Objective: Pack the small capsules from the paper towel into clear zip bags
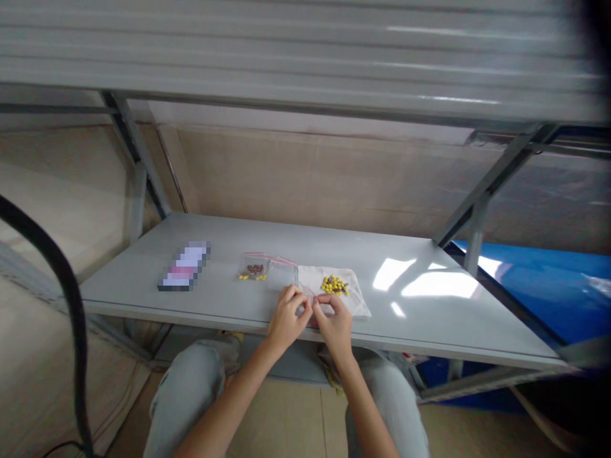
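Note:
My left hand [287, 313] and my right hand [335, 321] meet at the fingertips over the near edge of the table. Both are closed in a pinch, and what sits between the fingers is too small to make out. Just beyond my right hand a white cloth [356, 299] lies on the table, bearing a pile of small yellow and dark pieces [335, 285]. To the left of the cloth is an empty-looking clear zip bag [282, 270] with a red strip. Beside it another clear zip bag [254, 267] contains brown and yellow pieces.
A phone [184, 266], blurred into blocks, lies on the left of the grey table [229, 229]. Metal struts rise at both sides under a ribbed shelf [305, 63]. A black cable [71, 292] hangs at the left. Something blue [539, 286] stands at the right.

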Motion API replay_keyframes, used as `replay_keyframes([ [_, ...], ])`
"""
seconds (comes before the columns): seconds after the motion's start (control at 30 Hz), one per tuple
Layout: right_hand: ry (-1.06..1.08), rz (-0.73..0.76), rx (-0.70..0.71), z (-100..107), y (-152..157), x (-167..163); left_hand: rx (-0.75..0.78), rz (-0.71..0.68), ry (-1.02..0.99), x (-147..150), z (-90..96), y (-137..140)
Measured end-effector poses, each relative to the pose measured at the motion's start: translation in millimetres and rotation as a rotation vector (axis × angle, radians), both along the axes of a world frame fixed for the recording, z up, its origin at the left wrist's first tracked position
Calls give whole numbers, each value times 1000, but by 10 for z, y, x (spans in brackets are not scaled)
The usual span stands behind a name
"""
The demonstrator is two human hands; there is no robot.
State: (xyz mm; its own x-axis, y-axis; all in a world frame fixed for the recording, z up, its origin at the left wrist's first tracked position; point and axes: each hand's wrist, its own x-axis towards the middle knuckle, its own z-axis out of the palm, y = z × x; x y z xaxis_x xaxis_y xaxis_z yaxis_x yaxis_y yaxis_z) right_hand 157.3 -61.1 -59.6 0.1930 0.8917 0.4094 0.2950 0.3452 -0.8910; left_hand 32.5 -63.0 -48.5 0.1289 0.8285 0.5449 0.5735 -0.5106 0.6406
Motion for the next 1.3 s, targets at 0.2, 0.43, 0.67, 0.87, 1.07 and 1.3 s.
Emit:
replay_keyframes([
  [0.2, 2, 81, 30, -24, -63, 29, 18, -37, 55, 13, 22, -41],
  [0.43, -73, -44, 22, -74, -207, -56, 106, 42, 254, 45, -29, -72],
  [0.67, -412, 118, 60, 169, -100, 30, 218, 148, 225, 32, 17, -109],
  [0.87, -706, 226, 39, 449, -62, -18, 270, 192, 247, -16, 263, -232],
  [1.07, -701, 364, 10, 671, -58, -56, 293, 148, 287, -58, 596, -368],
  [1.3, -587, 414, 41, 774, 44, 219, 152, -163, 287, -180, 866, -259],
])
